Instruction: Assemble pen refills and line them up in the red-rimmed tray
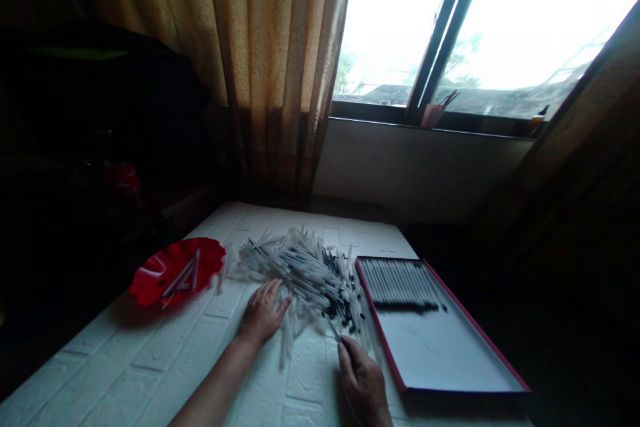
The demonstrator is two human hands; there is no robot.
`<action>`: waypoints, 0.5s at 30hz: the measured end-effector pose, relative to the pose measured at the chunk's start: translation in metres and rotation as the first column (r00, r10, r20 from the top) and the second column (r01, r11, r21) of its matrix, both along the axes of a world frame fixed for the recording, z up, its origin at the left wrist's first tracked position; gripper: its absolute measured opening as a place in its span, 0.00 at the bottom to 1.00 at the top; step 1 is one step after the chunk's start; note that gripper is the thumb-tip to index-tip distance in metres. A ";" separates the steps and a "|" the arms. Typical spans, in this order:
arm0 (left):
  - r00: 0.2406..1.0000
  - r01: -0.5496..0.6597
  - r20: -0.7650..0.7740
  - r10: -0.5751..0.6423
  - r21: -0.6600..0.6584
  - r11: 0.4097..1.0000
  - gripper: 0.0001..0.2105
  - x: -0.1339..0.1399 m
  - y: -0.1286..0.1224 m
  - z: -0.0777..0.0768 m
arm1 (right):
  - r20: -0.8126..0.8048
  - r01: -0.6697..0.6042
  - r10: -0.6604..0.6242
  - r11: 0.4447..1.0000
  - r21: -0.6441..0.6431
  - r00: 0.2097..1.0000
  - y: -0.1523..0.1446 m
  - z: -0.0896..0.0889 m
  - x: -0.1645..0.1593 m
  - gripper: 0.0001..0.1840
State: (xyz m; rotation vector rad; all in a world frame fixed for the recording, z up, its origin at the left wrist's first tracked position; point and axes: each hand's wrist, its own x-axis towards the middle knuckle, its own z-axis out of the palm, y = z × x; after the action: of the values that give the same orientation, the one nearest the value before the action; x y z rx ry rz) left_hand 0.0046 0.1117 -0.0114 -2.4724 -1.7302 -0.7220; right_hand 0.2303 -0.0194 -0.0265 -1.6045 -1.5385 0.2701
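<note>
A heap of clear, thin pens, some with black ends, lies in the middle of the white brick-patterned table. My left hand rests at the near left edge of this heap, its fingers stretched out and the thumb apart. Nothing shows in its grasp. My right hand is closed around a pen whose tip points up and left toward the heap; the rest is mostly hidden by the fingers. Right of the heap is a shallow box with a red rim, holding a row of pens laid side by side, black ends toward me.
At the left of the table stands a red wavy-edged dish with a few pens in it. Behind are a patterned curtain and a bright window with a small pink holder on its sill. The left side is very dark.
</note>
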 end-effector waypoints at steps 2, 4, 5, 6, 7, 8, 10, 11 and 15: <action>0.999 -0.038 0.003 0.038 0.001 0.999 0.18 -0.004 0.006 0.015 | -0.001 0.004 -0.004 1.000 0.000 1.000 -0.001 0.003 -0.002 0.19; 0.993 -0.117 0.005 0.117 -0.007 0.993 0.20 -0.011 0.021 0.032 | 0.004 0.013 -0.013 1.000 -0.001 1.000 -0.001 0.005 -0.004 0.19; 0.987 -0.162 0.006 0.162 -0.017 0.987 0.21 -0.015 0.031 0.040 | 0.008 0.022 -0.022 1.000 0.002 1.000 -0.001 0.005 -0.006 0.19; 0.979 -0.204 0.006 0.205 -0.034 0.978 0.22 -0.019 0.042 0.047 | 0.014 0.029 -0.029 1.000 0.006 0.999 -0.001 0.005 -0.007 0.19; 0.969 -0.247 0.004 0.248 -0.058 0.967 0.22 -0.022 0.053 0.053 | 0.018 0.039 -0.039 0.999 0.013 0.999 -0.001 0.003 -0.008 0.19; 0.957 -0.289 -0.001 0.290 -0.089 0.953 0.23 -0.024 0.063 0.057 | 0.019 0.051 -0.051 0.998 0.023 0.998 0.000 0.001 -0.009 0.19; 0.930 -0.366 -0.020 0.368 -0.161 0.916 0.24 -0.027 0.082 0.061 | 0.016 0.068 -0.069 0.997 0.044 0.998 0.001 -0.004 -0.009 0.20; 0.915 -0.401 -0.034 0.403 -0.198 0.894 0.24 -0.027 0.089 0.062 | 0.014 0.068 -0.069 0.996 0.052 0.998 0.002 -0.007 -0.009 0.20; 0.867 -0.493 -0.100 0.488 -0.315 0.811 0.23 -0.022 0.100 0.058 | -0.010 0.072 -0.071 0.995 0.073 0.997 0.004 -0.014 -0.009 0.21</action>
State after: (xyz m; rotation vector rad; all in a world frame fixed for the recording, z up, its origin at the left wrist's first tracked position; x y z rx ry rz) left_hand -0.0176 0.2120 0.0463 -2.0117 -2.5158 -0.3809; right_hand 0.2215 -0.0154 -0.0403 -1.5952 -1.4657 0.1779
